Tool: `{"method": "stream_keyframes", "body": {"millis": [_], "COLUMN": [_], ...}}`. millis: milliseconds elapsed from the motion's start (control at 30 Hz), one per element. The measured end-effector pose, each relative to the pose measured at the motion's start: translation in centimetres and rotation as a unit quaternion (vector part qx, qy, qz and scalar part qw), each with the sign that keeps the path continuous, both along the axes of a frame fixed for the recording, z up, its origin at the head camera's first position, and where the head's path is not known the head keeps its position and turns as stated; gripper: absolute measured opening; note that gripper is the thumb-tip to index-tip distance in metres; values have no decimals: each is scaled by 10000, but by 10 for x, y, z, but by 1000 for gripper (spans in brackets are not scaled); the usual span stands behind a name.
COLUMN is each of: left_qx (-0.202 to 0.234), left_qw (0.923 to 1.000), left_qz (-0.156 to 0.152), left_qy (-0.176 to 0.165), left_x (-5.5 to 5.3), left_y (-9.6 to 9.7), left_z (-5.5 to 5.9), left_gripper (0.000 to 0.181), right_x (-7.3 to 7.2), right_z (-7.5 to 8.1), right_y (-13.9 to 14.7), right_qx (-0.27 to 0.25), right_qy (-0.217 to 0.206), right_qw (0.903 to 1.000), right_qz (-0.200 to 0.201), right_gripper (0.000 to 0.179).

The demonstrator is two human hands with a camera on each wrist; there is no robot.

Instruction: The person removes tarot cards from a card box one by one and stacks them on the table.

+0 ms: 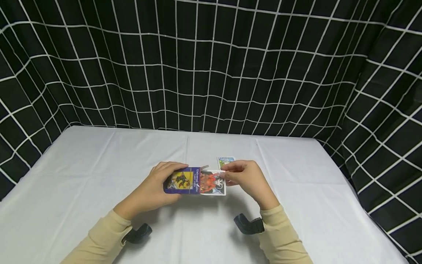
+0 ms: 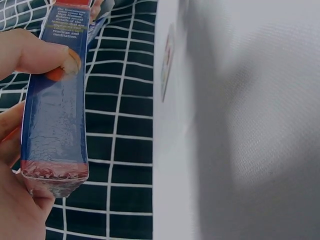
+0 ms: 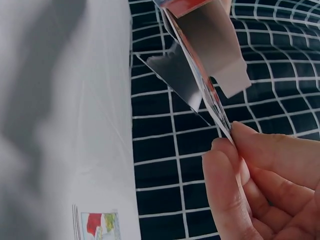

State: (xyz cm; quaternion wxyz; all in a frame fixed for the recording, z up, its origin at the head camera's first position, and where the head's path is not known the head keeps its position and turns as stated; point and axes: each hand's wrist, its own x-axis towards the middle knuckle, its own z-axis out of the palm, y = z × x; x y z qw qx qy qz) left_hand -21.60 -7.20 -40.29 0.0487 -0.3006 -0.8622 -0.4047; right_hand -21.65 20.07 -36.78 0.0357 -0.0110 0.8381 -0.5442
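My left hand grips a blue and purple tarot card box above the table, its thumb across the narrow side in the left wrist view. The open end of the box faces right, with its flaps sticking out. A tarot card with a red and black picture lies partly inside that end. Its outer edge is pinched between thumb and fingers of my right hand. Behind the right hand, another tarot card rests on the white cloth; in the right wrist view several edges show at its side.
A white cloth covers the table. Black curtains with a white grid stand along the back and both sides. A dark wrist camera mount juts from the right sleeve and another from the left.
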Motion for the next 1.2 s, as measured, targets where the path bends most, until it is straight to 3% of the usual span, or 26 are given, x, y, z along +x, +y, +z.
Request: {"method": "stream_keyframes", "body": {"millis": [1000, 1200], "left_qx": [-39, -44], "left_qw": [9999, 9999], "left_qz": [108, 87], "left_qy": [32, 25], "left_x": [0, -1], "left_y": [0, 1], "left_z": [-4, -4], "left_gripper": [77, 76], "right_x": [0, 3], "right_z": [16, 22], "right_y": [46, 58], "right_qx": [739, 596], "right_qy": [-71, -143], "right_qw": [9970, 9976], "right_qz": [213, 312], "right_gripper": [21, 25]}}
